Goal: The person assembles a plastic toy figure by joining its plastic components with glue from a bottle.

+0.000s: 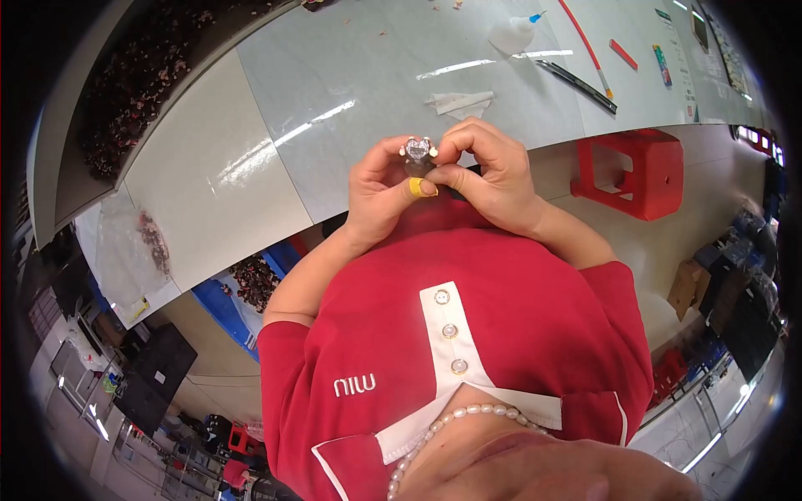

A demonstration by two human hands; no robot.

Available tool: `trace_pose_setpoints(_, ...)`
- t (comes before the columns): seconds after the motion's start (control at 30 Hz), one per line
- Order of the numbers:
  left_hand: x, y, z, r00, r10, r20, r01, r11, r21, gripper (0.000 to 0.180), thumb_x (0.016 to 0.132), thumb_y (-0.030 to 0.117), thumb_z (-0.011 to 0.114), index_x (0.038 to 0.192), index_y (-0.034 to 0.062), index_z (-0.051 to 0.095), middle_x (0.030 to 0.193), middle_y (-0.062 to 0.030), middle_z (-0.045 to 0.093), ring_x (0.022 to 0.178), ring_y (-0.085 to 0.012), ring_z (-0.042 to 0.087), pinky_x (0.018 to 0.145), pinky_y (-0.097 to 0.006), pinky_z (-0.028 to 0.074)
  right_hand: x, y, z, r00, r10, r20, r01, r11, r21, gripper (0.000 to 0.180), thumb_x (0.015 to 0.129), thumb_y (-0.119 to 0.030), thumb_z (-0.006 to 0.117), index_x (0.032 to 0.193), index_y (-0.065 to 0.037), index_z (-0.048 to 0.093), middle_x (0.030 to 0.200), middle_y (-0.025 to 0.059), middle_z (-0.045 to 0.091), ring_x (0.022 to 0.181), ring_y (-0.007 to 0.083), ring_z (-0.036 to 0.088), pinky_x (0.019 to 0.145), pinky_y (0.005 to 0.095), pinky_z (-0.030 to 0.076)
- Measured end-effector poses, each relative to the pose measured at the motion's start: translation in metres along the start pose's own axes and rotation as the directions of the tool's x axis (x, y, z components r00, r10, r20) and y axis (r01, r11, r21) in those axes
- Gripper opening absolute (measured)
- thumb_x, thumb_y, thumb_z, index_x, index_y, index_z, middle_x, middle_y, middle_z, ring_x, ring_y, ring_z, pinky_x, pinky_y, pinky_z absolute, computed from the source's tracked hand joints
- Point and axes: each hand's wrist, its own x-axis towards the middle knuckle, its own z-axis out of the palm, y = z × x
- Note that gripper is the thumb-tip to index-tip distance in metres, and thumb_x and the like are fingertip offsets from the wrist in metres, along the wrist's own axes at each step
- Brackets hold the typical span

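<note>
Above the near edge of the table (376, 83), left hand (380, 184) and right hand (493, 171) held the trinket (418, 152) in closed fingertip pinches, whose small contact could have let it slip and drop off.

The single head view, a wide fisheye, looks steeply down from close by, with the left hand (380, 188) and right hand (494, 171) above its centre, the bench (334, 63) beyond and the red shirt (380, 292) filling the space below.
</note>
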Motion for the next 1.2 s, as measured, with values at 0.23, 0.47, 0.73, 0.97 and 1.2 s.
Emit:
trace_pose_setpoints(0.23, 0.001, 0.0, 0.001, 0.998, -0.014, -0.056, 0.008, 0.994, -0.109, 0.041, 0.077, 0.007, 0.075, 0.113, 0.0046, 0.056, 0.108, -0.004, 0.06, 0.096, -0.0117, 0.057, 0.081, -0.026, 0.05, -0.003, 0.005, 0.009, 0.998, 0.038, -0.051, -0.033, 0.993, 0.113, 0.017, 0.073, 0.001, 0.072, 0.085, -0.002, 0.06, 0.08, 0.0051, 0.06, 0.072, 0.0141, 0.057, 0.067, 0.0258, 0.047)
trace_pose_setpoints(0.47, 0.0, 0.001, 0.0, 0.996, -0.068, -0.058, 0.055, 0.979, -0.199, 0.041, 0.079, 0.013, 0.075, 0.114, 0.0053, 0.055, 0.108, -0.0023, 0.058, 0.099, -0.0113, 0.055, 0.084, -0.026, 0.046, -0.003, 0.007, 0.013, 0.996, 0.05, -0.073, -0.034, 0.979, 0.202, 0.017, 0.072, 0.0, 0.074, 0.083, -0.002, 0.06, 0.083, 0.0051, 0.061, 0.074, 0.014, 0.057, 0.068, 0.026, 0.047)
trace_pose_setpoints(0.73, 0.003, 0.008, 0.003, 0.981, -0.184, -0.06, 0.149, 0.917, -0.369, 0.043, 0.084, 0.024, 0.071, 0.119, 0.0064, 0.053, 0.108, -0.0009, 0.056, 0.099, -0.0127, 0.052, 0.089, -0.03, 0.042, -0.006, 0.009, 0.014, 0.99, 0.005, -0.138, 0.014, 0.99, 0.137, 0.017, 0.074, -0.002, 0.073, 0.085, -0.003, 0.061, 0.085, 0.0054, 0.061, 0.076, 0.0139, 0.058, 0.069, 0.0264, 0.048)
trace_pose_setpoints(0.97, 0.003, 0.007, 0.0, 0.964, -0.263, -0.027, 0.243, 0.921, -0.305, 0.044, 0.084, 0.029, 0.07, 0.119, 0.0071, 0.052, 0.101, -0.0002, 0.057, 0.084, -0.0103, 0.053, 0.077, -0.025, 0.045, -0.002, 0.01, 0.006, 0.994, -0.038, -0.104, 0.047, 0.995, 0.084, 0.013, 0.08, -0.003, 0.067, 0.092, -0.003, 0.062, 0.087, 0.0071, 0.061, 0.078, 0.0148, 0.06, 0.071, 0.0265, 0.048)
trace_pose_setpoints(1.2, 0.004, 0.007, 0.0, 0.961, -0.278, -0.006, 0.258, 0.9, -0.35, 0.036, 0.086, 0.017, 0.069, 0.116, 0.0057, 0.054, 0.099, 0.0002, 0.058, 0.083, -0.0098, 0.055, 0.077, -0.025, 0.046, -0.008, 0.003, 0.005, 0.964, 0.267, -0.008, -0.256, 0.932, 0.258, 0.014, 0.08, -0.003, 0.066, 0.093, -0.001, 0.062, 0.089, 0.0075, 0.063, 0.079, 0.0139, 0.062, 0.073, 0.0267, 0.05)
